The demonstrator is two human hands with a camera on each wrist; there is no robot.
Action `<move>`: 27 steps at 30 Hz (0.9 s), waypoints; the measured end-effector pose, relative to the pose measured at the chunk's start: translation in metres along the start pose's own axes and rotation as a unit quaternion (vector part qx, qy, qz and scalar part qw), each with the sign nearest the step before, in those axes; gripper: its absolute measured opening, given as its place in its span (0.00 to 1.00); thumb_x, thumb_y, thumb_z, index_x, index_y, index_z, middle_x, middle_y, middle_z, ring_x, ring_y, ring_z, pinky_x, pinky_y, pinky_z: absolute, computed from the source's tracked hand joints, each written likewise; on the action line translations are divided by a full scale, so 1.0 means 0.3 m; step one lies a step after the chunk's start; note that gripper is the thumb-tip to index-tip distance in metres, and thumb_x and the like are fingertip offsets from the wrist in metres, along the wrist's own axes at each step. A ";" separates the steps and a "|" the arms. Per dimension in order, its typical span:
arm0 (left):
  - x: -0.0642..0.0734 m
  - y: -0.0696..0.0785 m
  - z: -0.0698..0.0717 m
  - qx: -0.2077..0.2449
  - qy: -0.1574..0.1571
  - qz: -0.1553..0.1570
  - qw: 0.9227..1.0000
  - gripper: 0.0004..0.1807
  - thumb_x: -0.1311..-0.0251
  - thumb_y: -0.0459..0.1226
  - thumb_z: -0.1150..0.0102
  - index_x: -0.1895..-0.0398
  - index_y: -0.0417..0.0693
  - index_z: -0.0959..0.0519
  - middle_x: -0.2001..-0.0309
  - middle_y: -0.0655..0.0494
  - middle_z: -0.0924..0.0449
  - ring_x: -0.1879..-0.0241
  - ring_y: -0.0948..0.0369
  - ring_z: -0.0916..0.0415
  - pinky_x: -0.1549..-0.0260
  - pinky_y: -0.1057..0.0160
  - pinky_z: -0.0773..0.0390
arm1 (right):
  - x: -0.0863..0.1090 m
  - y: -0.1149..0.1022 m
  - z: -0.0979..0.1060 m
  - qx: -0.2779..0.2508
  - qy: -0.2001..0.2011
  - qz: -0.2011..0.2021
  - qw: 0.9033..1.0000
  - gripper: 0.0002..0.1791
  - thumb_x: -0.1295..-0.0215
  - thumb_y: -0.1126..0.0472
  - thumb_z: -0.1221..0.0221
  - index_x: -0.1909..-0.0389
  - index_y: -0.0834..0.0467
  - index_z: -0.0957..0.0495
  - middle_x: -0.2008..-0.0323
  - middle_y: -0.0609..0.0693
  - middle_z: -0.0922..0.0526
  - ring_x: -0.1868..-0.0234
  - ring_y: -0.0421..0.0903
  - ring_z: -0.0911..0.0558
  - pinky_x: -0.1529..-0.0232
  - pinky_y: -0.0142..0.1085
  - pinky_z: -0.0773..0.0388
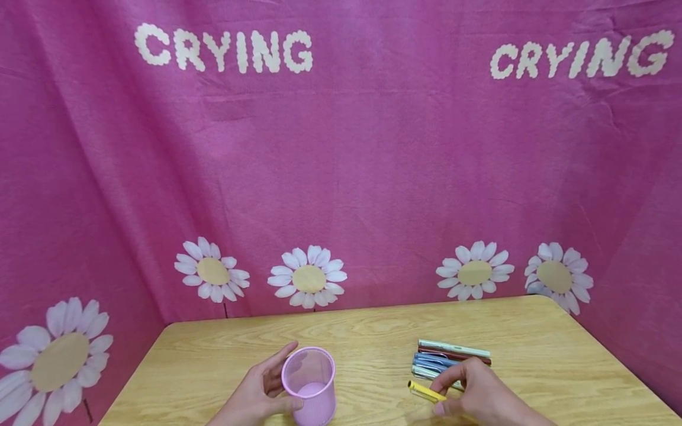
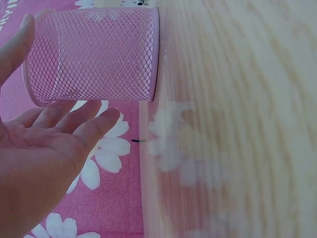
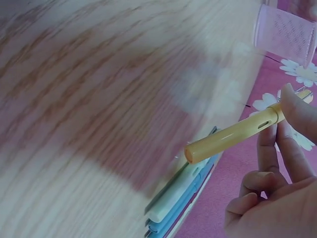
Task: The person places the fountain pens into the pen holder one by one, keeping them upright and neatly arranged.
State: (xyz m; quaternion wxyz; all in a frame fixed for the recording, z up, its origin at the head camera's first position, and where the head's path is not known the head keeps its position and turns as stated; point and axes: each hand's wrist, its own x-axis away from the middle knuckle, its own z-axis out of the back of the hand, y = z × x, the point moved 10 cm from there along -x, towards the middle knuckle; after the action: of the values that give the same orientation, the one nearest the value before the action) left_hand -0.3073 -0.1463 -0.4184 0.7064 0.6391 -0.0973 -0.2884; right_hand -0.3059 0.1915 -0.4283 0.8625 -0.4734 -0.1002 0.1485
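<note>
A pink mesh pen holder [image 1: 314, 408] stands upright on the wooden table [image 1: 367, 337]. My left hand [image 1: 263, 384] is at its left side, with the thumb by the front of the rim and the other fingers extended along the mesh wall; in the left wrist view these fingers [image 2: 81, 124] look straight and spread. Between thumb and fingers, my right hand [image 1: 471, 393] pinches a yellow pen [image 3: 228, 135], its cap end pointing left toward the holder. Just beyond that hand lie several pens [image 1: 442, 358] side by side, white, dark red and blue, partly hidden by the fingers.
A pink cloth [image 1: 373, 177] printed with daisies and white lettering hangs behind the table and on both sides. The table's back edge [image 1: 277, 320] runs close along it. A stretch of wood separates the holder from the pens.
</note>
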 end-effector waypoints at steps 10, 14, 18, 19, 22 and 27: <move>-0.001 0.001 0.000 0.002 0.001 0.005 1.000 0.54 0.38 0.30 0.27 0.19 0.25 0.54 0.28 0.20 0.40 0.34 0.26 0.34 0.36 0.45 0.27 | 0.000 -0.029 0.017 -0.022 0.024 0.006 0.999 0.12 0.47 0.67 0.21 0.62 0.59 0.10 0.61 0.50 0.14 0.57 0.51 0.23 0.59 0.32 0.25; -0.001 0.000 0.002 -0.001 0.002 0.007 1.000 0.54 0.38 0.30 0.27 0.19 0.25 0.54 0.28 0.20 0.40 0.34 0.26 0.33 0.36 0.46 0.27 | -0.005 -0.045 0.021 -0.022 0.034 -0.004 0.999 0.12 0.47 0.67 0.21 0.61 0.59 0.09 0.60 0.50 0.15 0.57 0.51 0.23 0.58 0.32 0.24; 0.000 0.001 0.003 -0.002 0.002 0.005 1.000 0.53 0.38 0.29 0.27 0.19 0.24 0.54 0.28 0.20 0.40 0.34 0.27 0.33 0.36 0.46 0.26 | -0.004 -0.075 0.020 -0.023 0.040 0.014 0.999 0.12 0.47 0.69 0.21 0.62 0.61 0.09 0.62 0.50 0.14 0.60 0.51 0.24 0.62 0.31 0.25; 0.000 0.001 0.003 -0.001 0.002 0.007 1.000 0.53 0.38 0.29 0.27 0.20 0.24 0.54 0.28 0.20 0.40 0.34 0.27 0.33 0.36 0.47 0.26 | -0.004 -0.082 0.019 -0.024 0.041 0.021 0.999 0.11 0.47 0.69 0.21 0.62 0.61 0.10 0.63 0.50 0.14 0.61 0.51 0.24 0.62 0.30 0.26; 0.001 0.002 0.002 0.000 0.001 0.005 1.000 0.52 0.37 0.29 0.28 0.20 0.23 0.53 0.28 0.20 0.39 0.34 0.28 0.32 0.36 0.48 0.26 | -0.002 -0.093 0.018 -0.026 0.043 0.025 0.998 0.11 0.47 0.68 0.21 0.62 0.61 0.10 0.63 0.50 0.14 0.61 0.51 0.25 0.64 0.29 0.28; 0.003 0.008 0.003 -0.004 0.000 -0.003 1.000 0.52 0.37 0.29 0.28 0.21 0.21 0.53 0.28 0.19 0.39 0.35 0.27 0.32 0.37 0.47 0.25 | -0.004 -0.105 0.014 -0.028 0.047 0.009 0.998 0.11 0.46 0.65 0.21 0.62 0.59 0.10 0.64 0.49 0.15 0.64 0.49 0.26 0.67 0.30 0.31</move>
State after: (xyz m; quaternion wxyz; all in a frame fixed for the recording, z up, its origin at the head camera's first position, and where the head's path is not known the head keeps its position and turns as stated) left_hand -0.3064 -0.1474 -0.4161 0.7082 0.6361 -0.0941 -0.2916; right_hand -0.3032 0.1782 -0.3994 0.8513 -0.5046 -0.0590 0.1308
